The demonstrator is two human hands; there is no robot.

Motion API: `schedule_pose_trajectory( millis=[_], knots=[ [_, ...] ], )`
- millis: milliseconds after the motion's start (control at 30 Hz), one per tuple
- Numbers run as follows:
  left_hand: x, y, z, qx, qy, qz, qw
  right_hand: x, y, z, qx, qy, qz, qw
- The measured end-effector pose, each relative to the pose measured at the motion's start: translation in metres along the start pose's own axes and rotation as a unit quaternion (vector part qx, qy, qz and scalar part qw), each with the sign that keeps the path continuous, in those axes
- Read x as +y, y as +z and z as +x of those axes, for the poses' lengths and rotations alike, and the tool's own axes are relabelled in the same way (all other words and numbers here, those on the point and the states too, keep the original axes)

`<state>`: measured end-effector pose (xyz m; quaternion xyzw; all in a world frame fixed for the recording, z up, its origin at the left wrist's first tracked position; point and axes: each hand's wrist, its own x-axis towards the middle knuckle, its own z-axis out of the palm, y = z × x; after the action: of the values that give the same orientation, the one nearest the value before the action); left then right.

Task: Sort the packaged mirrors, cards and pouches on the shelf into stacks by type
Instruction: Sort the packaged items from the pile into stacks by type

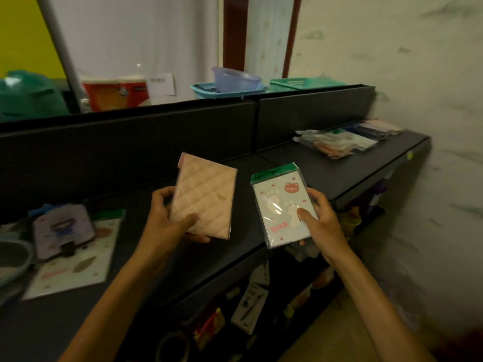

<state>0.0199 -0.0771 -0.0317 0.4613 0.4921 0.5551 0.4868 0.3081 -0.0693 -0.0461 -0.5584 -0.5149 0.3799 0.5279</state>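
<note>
Your left hand (167,220) gripped the quilted pouch (205,198); your right hand (320,218) pinched the slick-sleeved bear card (281,205) above the shelf's front edge (352,190), where it risked slipping off.

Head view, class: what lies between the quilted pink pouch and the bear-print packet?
Nothing: the pouch and packet are apart, only bare dark shelf showing between them.

We see a dark shelf (326,176). Far right end: pile of clear-wrapped pkgs (339,143). Left end: flat printed card (75,259) w/ a lilac packaged item (64,231) lying on top of it.
</note>
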Motion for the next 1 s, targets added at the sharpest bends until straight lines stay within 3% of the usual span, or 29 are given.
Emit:
schedule_pose_trajectory(
  millis=[400,700,1000],
  knots=[
    [-0.027,0.233,0.034,-0.084,-0.009,-0.03,0.996,0.048,-0.225,0.05,0.084,0.019,-0.02,0.996],
    [-0.038,0.367,0.096,-0.122,-0.024,-0.023,0.992,0.081,-0.319,0.125,0.127,0.033,-0.028,0.991],
    [-0.047,0.468,0.208,-0.115,-0.004,-0.035,0.993,0.102,-0.391,0.267,0.116,0.027,-0.035,0.992]
  ],
)
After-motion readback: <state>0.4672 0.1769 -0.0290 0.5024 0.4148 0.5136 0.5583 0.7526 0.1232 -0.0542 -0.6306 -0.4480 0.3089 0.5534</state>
